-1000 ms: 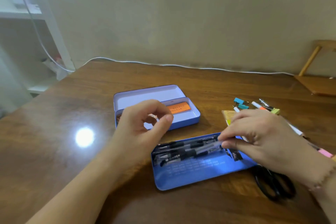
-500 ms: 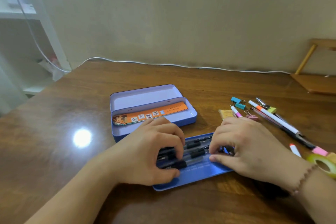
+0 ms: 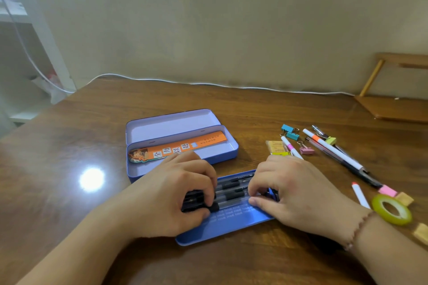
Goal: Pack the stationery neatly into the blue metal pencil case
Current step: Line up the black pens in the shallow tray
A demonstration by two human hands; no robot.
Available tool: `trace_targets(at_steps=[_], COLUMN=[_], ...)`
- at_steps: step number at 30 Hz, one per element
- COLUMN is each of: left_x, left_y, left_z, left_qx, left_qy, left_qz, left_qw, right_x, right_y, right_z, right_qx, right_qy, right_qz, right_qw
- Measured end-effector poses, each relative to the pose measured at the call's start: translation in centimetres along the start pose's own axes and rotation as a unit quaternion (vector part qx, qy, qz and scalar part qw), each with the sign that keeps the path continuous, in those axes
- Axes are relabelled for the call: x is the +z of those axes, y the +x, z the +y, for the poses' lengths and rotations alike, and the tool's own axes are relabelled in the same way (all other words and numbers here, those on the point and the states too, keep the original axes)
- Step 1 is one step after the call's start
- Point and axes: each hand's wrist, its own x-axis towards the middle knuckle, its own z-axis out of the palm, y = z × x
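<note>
Covering pens [image 3: 231,188], hands [image 3: 176,194], tray [image 3: 234,222] partly hidden

- Your blue metal pencil case [image 3: 185,131] lies open mid-bench, lid flat behind the base.
- An orange bookmark [image 3: 178,147] rests slantwise in the base, cartoon head at the left end.
- The blue inner tray [image 3: 234,221] sits apart, nearer you; black-and-clear pens [image 3: 231,190] lie lengthwise along its far side.
- Loose to your right: binder clips [image 3: 290,132], erasers [image 3: 276,147], more pens [image 3: 333,151], a green tape roll [image 3: 391,209].
</note>
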Motion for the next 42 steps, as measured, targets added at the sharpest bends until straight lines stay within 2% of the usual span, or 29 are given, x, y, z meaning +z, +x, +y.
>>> trace_targets(at_steps=[3,4,6,8,11,13,15,21,24,29,31,34,37,39,41,42], left_x=[0.0,0.0,0.0,0.0,0.0,0.0,0.0,0.0,0.1,0.0,0.0,0.1,0.2,0.3,0.4,0.5], left_y=[-0.1,-0.1,-0.2,-0.2,-0.1,0.0,0.0,0.0,0.0,0.2,0.3,0.4,0.4,0.5,0.5,0.5], left_z=[-0.2,-0.2,-0.1,0.0,0.2,0.2,0.1,0.0,0.0,0.1,0.2,0.2,0.2,0.4,0.5,0.6], left_qx=[-0.004,-0.004,-0.002,0.0,0.006,0.009,0.008,0.006,0.007,0.0,-0.017,-0.042,-0.062,-0.057,-0.047,-0.043], left_qy=[0.002,0.003,0.006,0.009,0.009,0.01,0.011,0.016,0.014,0.011,0.0,-0.02,-0.046,-0.056,-0.067,-0.069], left_qz=[0.006,0.007,0.007,0.01,0.023,0.03,0.036,0.046,0.054,0.108,0.15,0.208,0.258,0.286,0.303,0.308], left_qw=[1.0,1.0,1.0,1.0,1.0,0.999,0.999,0.999,0.998,0.994,0.989,0.977,0.963,0.955,0.949,0.948], right_x=[-0.5,-0.9,-2.3,-4.0,-5.5,-5.5,-5.2,-4.6,-4.5,-5.2,-5.8,-6.4,-7.0,-6.7,-6.4,-6.0], right_y=[0.1,0.0,-0.5,-1.5,-3.4,-4.1,-4.2,-3.9,-4.1,-5.3,-5.8,-6.5,-6.1,-5.5,-3.8,-2.9], right_z=[-0.3,-0.1,1.8,4.9,9.1,10.6,11.4,12.2,12.6,13.5,14.0,14.8,14.1,11.7,8.6,6.8], right_qx=[0.019,0.046,0.153,0.304,0.479,0.538,0.557,0.532,0.511,0.425,0.397,0.363,0.328,0.263,0.194,0.165], right_qy=[-0.002,0.005,-0.002,-0.054,-0.076,-0.054,-0.028,-0.001,0.003,0.021,0.079,0.149,0.299,0.407,0.509,0.552], right_qz=[-0.021,-0.011,0.037,0.042,-0.01,-0.037,-0.047,-0.069,-0.055,0.083,0.135,0.233,0.315,0.356,0.342,0.31], right_qw=[1.0,0.999,0.987,0.95,0.874,0.84,0.829,0.844,0.858,0.901,0.904,0.89,0.839,0.799,0.766,0.756])
